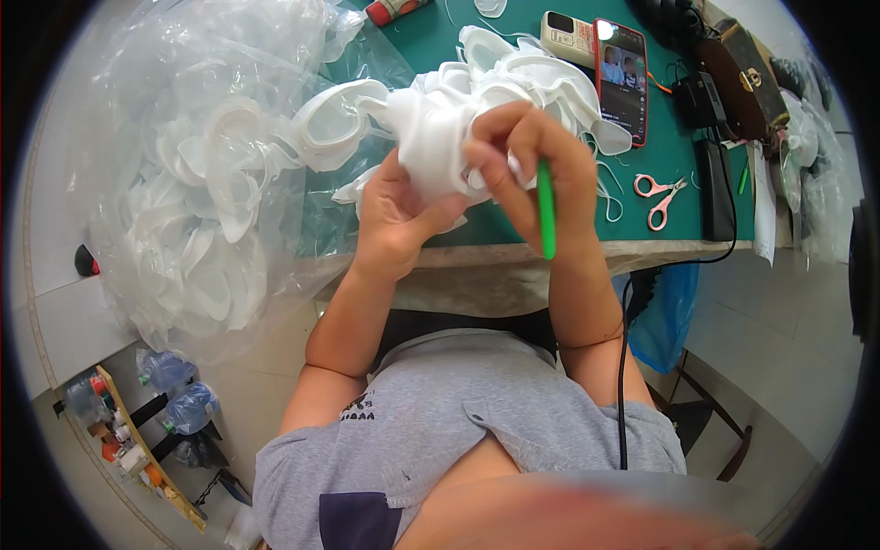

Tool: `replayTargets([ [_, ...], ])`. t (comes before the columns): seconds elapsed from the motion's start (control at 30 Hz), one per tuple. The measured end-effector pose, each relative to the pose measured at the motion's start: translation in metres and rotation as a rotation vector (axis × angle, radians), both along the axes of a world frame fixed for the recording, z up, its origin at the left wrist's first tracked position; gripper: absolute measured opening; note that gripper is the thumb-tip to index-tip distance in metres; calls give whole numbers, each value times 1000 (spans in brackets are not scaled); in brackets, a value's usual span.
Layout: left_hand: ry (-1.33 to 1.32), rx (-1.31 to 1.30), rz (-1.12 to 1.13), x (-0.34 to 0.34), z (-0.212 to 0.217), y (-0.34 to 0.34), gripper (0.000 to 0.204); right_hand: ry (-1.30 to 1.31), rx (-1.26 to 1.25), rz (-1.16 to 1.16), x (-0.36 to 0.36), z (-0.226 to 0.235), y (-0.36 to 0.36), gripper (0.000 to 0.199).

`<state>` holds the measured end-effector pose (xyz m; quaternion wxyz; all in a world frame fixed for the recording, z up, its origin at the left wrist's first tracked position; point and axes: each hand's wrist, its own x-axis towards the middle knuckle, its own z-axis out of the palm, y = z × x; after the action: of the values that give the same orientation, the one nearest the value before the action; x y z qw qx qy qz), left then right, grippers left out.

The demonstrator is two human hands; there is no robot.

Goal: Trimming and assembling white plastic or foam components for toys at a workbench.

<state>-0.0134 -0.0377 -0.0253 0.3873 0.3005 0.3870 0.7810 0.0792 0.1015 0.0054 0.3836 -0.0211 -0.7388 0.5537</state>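
Note:
My left hand (399, 215) is closed around a white moulded soft-looking piece (431, 147), holding it up over the near edge of the table. My right hand (550, 170) is at the piece's right side, fingers curled in a pinch against it. A slim green-handled tool (546, 211) is held in the right hand, its handle pointing down toward me. The tool's tip is hidden by the fingers. Just behind the hands lies a heap of similar white rim-shaped pieces (541, 78), with another white ring-shaped piece (335, 124) to the left.
A large clear plastic bag (211, 183) full of white pieces covers the left side. On the green table (674, 229) to the right lie pink-handled scissors (658, 197), a red-edged phone (621, 87), a beige device (566, 37) and a brown case (747, 82). A black cable (623, 367) hangs past my right arm.

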Motion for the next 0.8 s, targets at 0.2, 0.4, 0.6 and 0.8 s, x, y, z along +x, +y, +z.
replayTargets([
  [0.2, 26, -268, 81, -9, 8, -14, 52, -52, 159, 33, 8, 2, -6, 38],
  [0.4, 19, -424, -90, -3, 13, -12, 34, -48, 242, -36, 15, -2, -5, 38],
  [0.6, 56, -433, -10, 7, 12, -11, 32, 6, 108, -196, 51, -8, 18, 33],
  [0.8, -12, -451, 50, 9, 10, -16, 28, -608, 180, -1071, 126, -24, 57, 24],
])
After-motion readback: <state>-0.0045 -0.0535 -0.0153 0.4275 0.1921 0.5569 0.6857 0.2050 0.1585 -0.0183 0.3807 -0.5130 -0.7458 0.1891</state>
